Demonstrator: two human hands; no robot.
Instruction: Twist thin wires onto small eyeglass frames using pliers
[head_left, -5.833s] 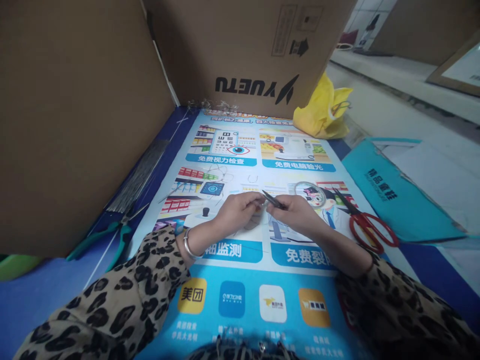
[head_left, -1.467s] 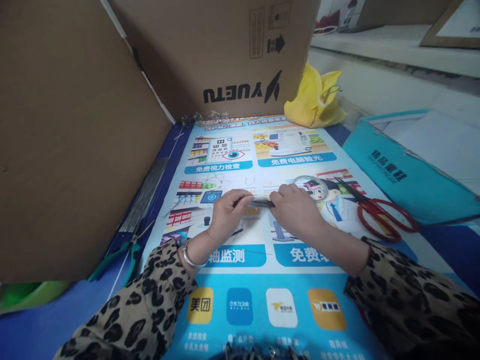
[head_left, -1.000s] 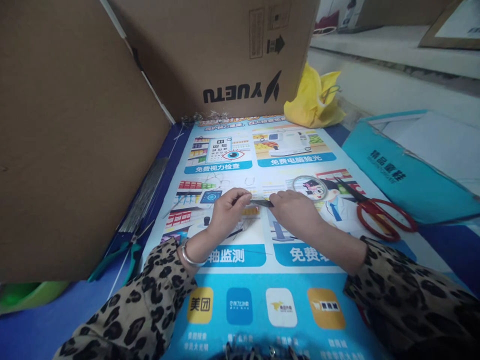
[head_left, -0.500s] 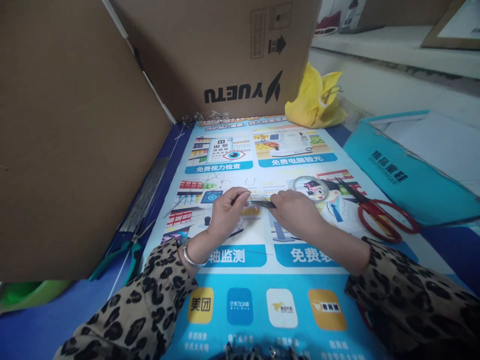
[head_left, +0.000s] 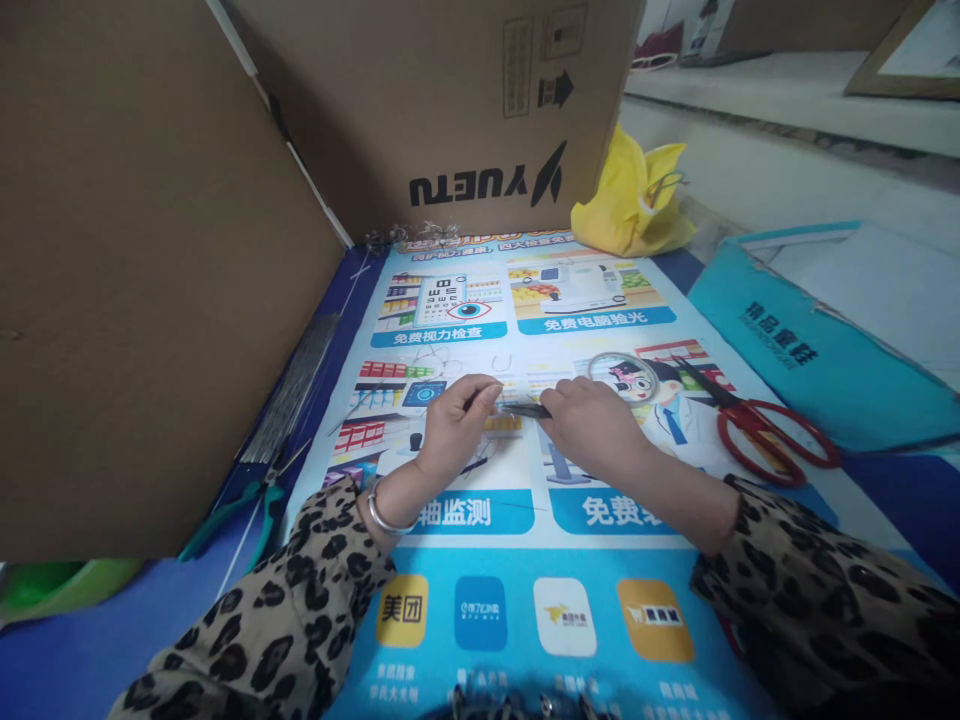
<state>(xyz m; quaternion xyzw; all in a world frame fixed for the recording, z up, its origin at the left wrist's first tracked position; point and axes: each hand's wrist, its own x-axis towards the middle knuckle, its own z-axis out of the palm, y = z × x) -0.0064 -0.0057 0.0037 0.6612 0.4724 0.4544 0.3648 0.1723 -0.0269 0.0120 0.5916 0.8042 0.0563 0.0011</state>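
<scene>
My left hand is closed in a pinch, thumb against forefinger, over the middle of the printed sheet. What it pinches is too small to make out; a thin wire-like piece may be there. My right hand is wrapped round a dark pointed metal tool, whose narrow tip points left and reaches close to the left fingertips. The hand hides the rest of that tool. Bent thin wires lie just beyond my left hand. A silvery ring, perhaps a wire coil, lies beyond my right hand.
Red-handled scissors lie at right, near a turquoise box. Teal-handled pliers and a bundle of straight wires lie at left. Cardboard walls stand left and behind; a yellow bag sits at the back.
Both hands stay almost in place, with the tool's tip still close to the left fingertips. The whole view has shifted very slightly.
</scene>
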